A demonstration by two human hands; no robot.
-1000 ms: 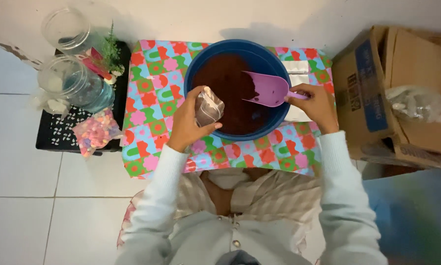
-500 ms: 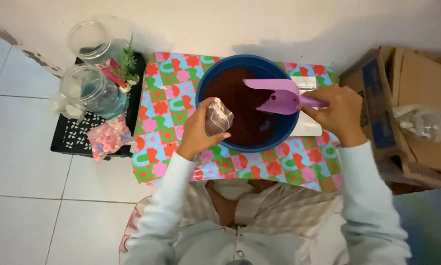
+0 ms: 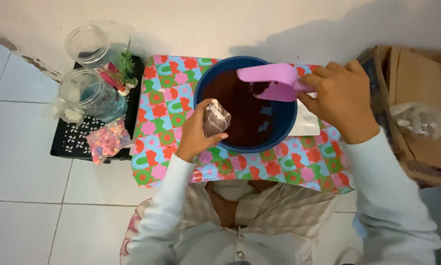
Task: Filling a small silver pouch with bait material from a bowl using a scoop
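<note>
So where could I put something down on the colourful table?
The patterned tablecloth is bare in a strip between the round blue basin and the black crate, and along the front edge. The crate is crowded with glass jars and a bead bag.

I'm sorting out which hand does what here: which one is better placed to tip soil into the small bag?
The right hand, probably. It holds the pink scoop, loaded with dark soil, above the blue basin. The left hand is occupied holding the small clear bag at the basin's near rim.
</note>
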